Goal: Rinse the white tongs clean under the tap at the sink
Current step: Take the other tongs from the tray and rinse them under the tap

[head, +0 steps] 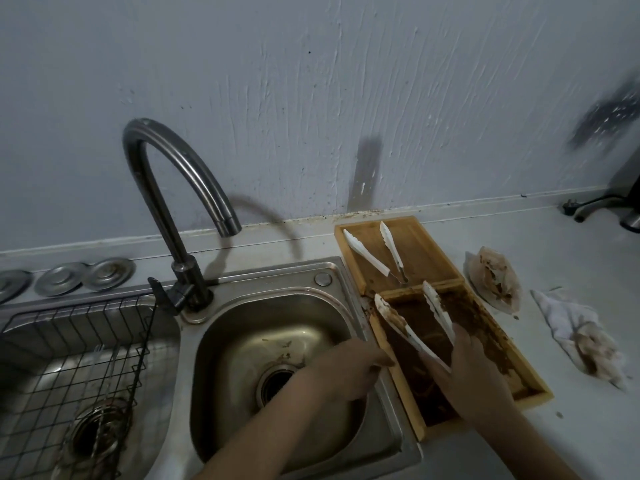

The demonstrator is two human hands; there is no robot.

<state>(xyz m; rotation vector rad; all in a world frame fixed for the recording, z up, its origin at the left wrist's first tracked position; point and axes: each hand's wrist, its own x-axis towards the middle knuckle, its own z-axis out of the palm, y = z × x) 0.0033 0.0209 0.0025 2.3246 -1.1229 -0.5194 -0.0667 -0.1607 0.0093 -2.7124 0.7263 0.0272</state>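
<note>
Drain rack [69, 344]: a black wire basket sits in the left basin, at the counter's left edge.
Tap [180, 188]: a curved steel spout arches over the right basin of the sink [277, 327]; no water is visible running.
Left hand [349, 365]: reaches across the basin's right rim, fingers curled against the near tray's left wall; whether it grips anything cannot be told.
White tongs [415, 327]: soiled brown, arms spread, above the dirty wooden tray [485, 344] just right of the sink; tips point away toward the wall, hinge end toward the person.
Right hand [471, 362]: closed around the tongs' hinge end, so it is the hand that has them.
Key relation: the spout lies to the left of the tongs and farther back, so the carry likely goes leftward over the sink rim.
Far tray [415, 251]: a second pair of tongs lies there.
Cloth [581, 337]: stained, crumpled at the counter's right.
</note>
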